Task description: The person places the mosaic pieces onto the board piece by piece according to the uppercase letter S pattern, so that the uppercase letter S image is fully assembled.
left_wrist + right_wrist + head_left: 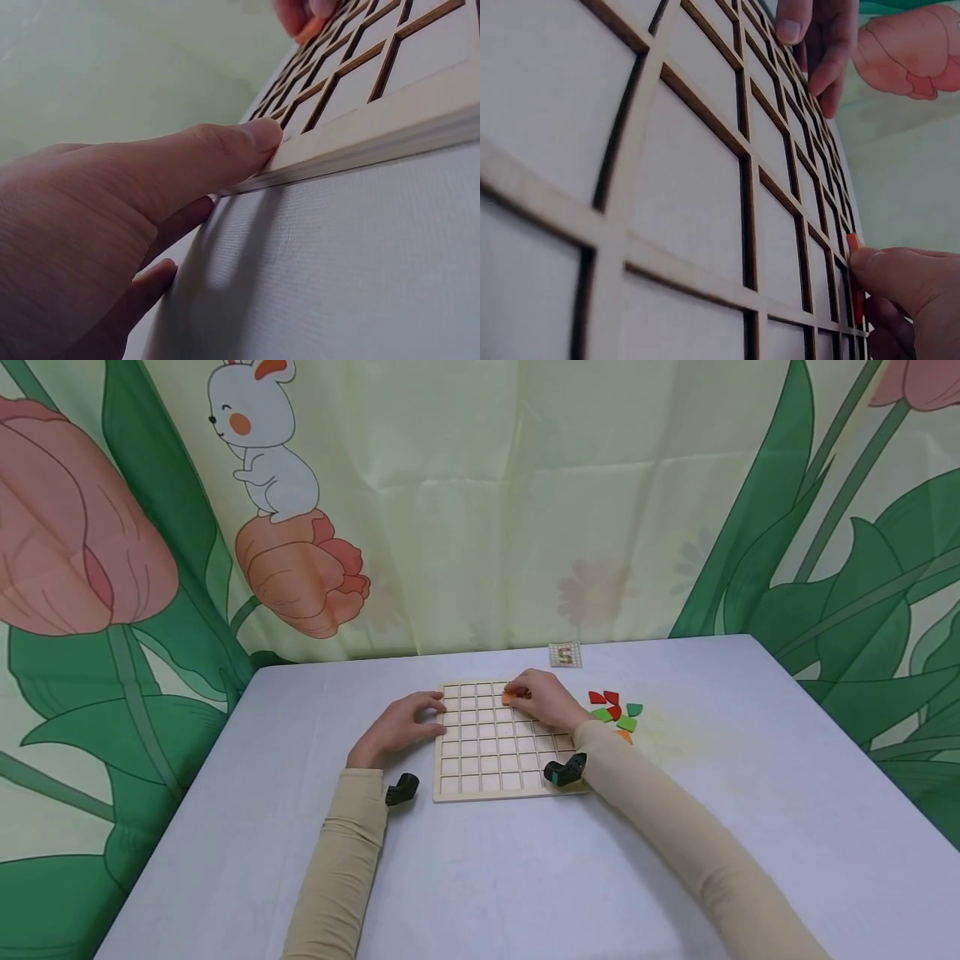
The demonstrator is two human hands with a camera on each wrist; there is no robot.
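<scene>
The right hand (550, 697) pinches an orange piece (508, 698) over the far rows of the board (491, 747) — well apart from the left hand (401, 727), which rests its thumb on the left rim, unclamped. More pieces (627, 723) lie right of the board on the tabletop (480, 877); a card (565, 655) lies beyond.
</scene>
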